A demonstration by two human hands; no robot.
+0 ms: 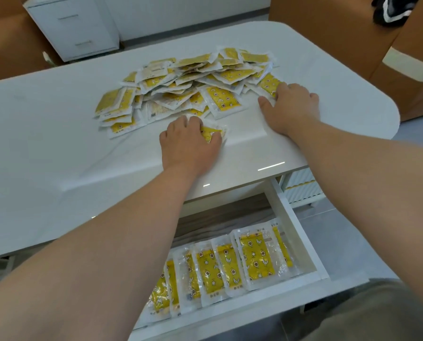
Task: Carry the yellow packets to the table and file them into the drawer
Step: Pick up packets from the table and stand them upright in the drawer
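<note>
On the glossy white table [58,124], the left hand [188,143] grips a crinkly packet [212,133].

White cabinet [75,28], brown cardboard boxes [328,33]

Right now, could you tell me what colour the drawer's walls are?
The drawer is white; head view shows it.

one table [58,119], one open drawer [301,232] holding about seven yellow packets [254,257] in a row, one heap of packets [186,77] too many to count, one single packet [213,132] under the left hand [190,143], one right hand [291,107], one white cabinet [77,33] with two handles [68,17].
</note>
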